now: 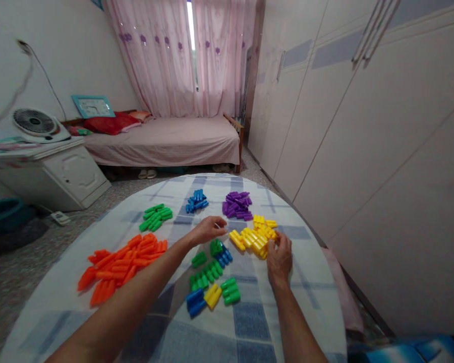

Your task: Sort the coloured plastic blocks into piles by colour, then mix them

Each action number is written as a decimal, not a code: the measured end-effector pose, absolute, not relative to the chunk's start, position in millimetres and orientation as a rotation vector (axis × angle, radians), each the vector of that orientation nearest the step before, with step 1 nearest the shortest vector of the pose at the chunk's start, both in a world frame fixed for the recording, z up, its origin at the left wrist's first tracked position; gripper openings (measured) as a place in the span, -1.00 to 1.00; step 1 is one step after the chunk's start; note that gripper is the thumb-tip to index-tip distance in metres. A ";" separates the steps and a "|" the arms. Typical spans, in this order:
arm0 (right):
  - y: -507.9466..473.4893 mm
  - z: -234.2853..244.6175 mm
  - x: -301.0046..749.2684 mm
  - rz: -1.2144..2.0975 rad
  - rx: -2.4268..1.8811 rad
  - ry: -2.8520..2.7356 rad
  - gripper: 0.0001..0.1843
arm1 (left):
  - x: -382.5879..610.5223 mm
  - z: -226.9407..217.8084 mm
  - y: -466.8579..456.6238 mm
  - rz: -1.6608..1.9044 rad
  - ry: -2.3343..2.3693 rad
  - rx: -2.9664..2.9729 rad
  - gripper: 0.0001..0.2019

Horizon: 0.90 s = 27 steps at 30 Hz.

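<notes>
My left hand hovers over the table, just left of the yellow pile, thumb and fingers apart with nothing seen between them. At the right edge of the yellow plastic bullet-shaped toy pieces, my right hand touches the heap with its fingers loosely bent and spread. Between my forearms lie small joined groups: green pieces, more green pieces, blue pieces, a yellow pair and smaller blue pieces.
Around the cloth-covered round table lie an orange pile, a green pile, a blue pile and a purple pile. A bed stands beyond, a wardrobe to the right, a cabinet with a fan at left.
</notes>
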State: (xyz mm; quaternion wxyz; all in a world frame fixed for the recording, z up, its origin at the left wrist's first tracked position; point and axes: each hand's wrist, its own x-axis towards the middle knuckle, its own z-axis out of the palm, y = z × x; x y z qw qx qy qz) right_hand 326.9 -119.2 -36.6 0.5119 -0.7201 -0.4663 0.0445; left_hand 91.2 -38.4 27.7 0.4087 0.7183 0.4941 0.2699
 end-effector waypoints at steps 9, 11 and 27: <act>-119.7 -36.6 327.4 0.109 -1.739 -1.125 -0.55 | 73.1 8.7 -97.4 0.602 1.318 2.179 -0.59; -120.6 -36.7 328.2 0.124 -1.752 -1.136 -0.54 | 73.2 9.4 -100.1 0.648 1.356 2.117 -0.63; -118.1 -43.1 333.7 0.153 -1.763 -1.166 -0.54 | -80.3 34.2 -16.4 0.754 2.143 2.213 -0.79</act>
